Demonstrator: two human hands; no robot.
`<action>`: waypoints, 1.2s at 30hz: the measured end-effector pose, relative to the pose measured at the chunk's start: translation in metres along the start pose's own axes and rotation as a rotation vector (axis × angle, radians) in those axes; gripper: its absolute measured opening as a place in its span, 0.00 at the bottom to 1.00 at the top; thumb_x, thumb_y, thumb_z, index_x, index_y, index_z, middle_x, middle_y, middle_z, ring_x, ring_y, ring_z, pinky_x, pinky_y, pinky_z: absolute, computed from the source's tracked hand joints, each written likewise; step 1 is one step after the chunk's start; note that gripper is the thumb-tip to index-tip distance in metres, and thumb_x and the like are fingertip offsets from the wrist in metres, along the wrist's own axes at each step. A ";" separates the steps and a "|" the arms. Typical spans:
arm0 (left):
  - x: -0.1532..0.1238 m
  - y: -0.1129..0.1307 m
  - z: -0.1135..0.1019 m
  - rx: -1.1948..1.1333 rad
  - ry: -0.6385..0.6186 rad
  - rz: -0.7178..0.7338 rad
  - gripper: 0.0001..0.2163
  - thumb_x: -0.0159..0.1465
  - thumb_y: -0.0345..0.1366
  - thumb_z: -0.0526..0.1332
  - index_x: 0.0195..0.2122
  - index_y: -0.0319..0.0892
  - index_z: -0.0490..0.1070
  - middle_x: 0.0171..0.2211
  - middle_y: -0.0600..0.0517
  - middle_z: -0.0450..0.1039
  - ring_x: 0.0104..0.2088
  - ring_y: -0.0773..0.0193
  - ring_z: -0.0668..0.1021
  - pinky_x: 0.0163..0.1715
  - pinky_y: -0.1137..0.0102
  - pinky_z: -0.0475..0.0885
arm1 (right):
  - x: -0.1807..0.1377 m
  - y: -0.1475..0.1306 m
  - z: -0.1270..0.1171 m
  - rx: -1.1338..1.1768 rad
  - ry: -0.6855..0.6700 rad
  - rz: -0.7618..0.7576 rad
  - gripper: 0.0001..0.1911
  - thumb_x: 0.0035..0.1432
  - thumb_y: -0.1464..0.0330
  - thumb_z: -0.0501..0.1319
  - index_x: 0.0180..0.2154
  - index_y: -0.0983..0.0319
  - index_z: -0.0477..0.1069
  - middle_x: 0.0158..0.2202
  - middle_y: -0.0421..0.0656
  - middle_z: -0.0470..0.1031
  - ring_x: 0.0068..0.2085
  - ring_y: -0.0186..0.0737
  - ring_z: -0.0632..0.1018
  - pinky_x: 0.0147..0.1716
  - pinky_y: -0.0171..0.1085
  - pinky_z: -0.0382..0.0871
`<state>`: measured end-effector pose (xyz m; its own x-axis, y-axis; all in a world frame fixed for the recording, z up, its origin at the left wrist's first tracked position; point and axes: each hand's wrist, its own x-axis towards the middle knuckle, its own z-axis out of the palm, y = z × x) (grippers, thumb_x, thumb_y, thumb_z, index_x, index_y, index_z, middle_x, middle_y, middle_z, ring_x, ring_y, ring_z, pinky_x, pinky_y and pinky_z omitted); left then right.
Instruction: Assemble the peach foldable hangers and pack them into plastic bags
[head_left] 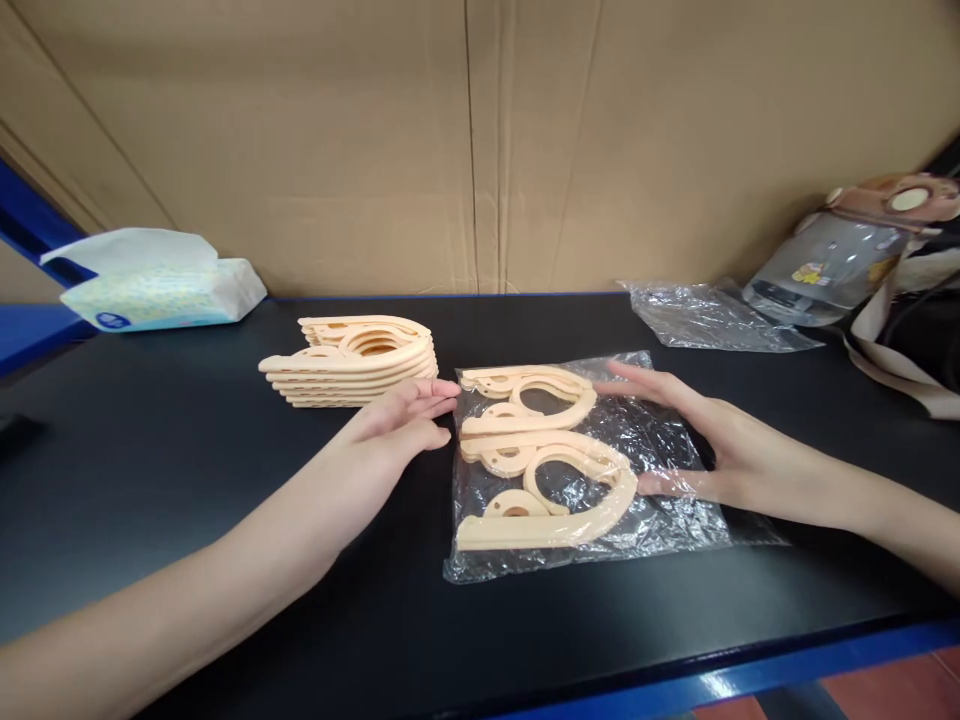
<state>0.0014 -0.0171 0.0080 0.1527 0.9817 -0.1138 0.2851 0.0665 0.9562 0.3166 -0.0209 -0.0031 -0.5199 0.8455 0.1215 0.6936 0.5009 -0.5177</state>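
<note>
A clear plastic bag (660, 520) lies flat on the black table (172, 470) with peach plastic hanger pieces (540, 455) in it. My left hand (394, 425) is stretched out flat, fingers together, at the bag's left edge beside the top piece. My right hand (712, 440) lies on the right part of the bag, fingers extended, the thumb appearing tucked under the film. A stack of several more peach hanger pieces (352, 360) sits just left of the bag.
A pack of tissues (161, 290) lies at the back left. Another clear bag (705, 315) and a transparent water bottle (840, 260) with a strap lie at the back right. Cardboard (480, 140) walls the back. The blue table edge (750, 680) runs along the front.
</note>
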 end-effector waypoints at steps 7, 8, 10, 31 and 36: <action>0.013 -0.003 0.001 -0.141 0.040 -0.045 0.16 0.54 0.30 0.60 0.45 0.45 0.71 0.56 0.50 0.72 0.60 0.56 0.70 0.64 0.56 0.61 | 0.000 -0.001 0.001 0.057 -0.034 -0.004 0.42 0.58 0.56 0.64 0.67 0.49 0.45 0.70 0.43 0.50 0.67 0.49 0.57 0.64 0.53 0.53; 0.014 -0.003 0.001 -0.131 0.041 -0.053 0.16 0.54 0.30 0.60 0.44 0.45 0.71 0.55 0.50 0.72 0.60 0.56 0.69 0.64 0.56 0.61 | 0.000 0.000 0.001 0.055 -0.033 -0.008 0.42 0.58 0.56 0.64 0.67 0.49 0.45 0.70 0.44 0.51 0.67 0.50 0.57 0.64 0.53 0.53; 0.015 -0.003 0.001 -0.107 0.041 -0.061 0.16 0.54 0.31 0.60 0.44 0.45 0.71 0.55 0.50 0.72 0.61 0.55 0.69 0.64 0.55 0.60 | 0.000 0.000 0.001 0.053 -0.028 -0.015 0.42 0.58 0.56 0.63 0.67 0.49 0.45 0.69 0.45 0.52 0.67 0.51 0.58 0.64 0.54 0.54; 0.028 0.041 -0.009 1.198 -0.223 0.425 0.26 0.64 0.35 0.48 0.65 0.40 0.56 0.57 0.43 0.68 0.53 0.49 0.73 0.52 0.57 0.69 | -0.005 -0.002 0.004 0.069 -0.012 -0.008 0.38 0.62 0.57 0.59 0.67 0.48 0.42 0.63 0.41 0.65 0.66 0.46 0.61 0.65 0.52 0.51; 0.041 0.033 -0.009 1.285 -0.254 0.476 0.26 0.63 0.27 0.46 0.64 0.40 0.59 0.57 0.44 0.69 0.55 0.52 0.73 0.54 0.59 0.68 | -0.005 -0.002 0.003 0.045 0.060 -0.027 0.33 0.64 0.59 0.57 0.66 0.50 0.45 0.58 0.43 0.71 0.62 0.49 0.67 0.62 0.55 0.57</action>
<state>0.0085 0.0273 0.0376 0.6053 0.7954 -0.0295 0.7960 -0.6051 0.0177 0.3158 -0.0266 -0.0050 -0.5063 0.8422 0.1853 0.6564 0.5157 -0.5506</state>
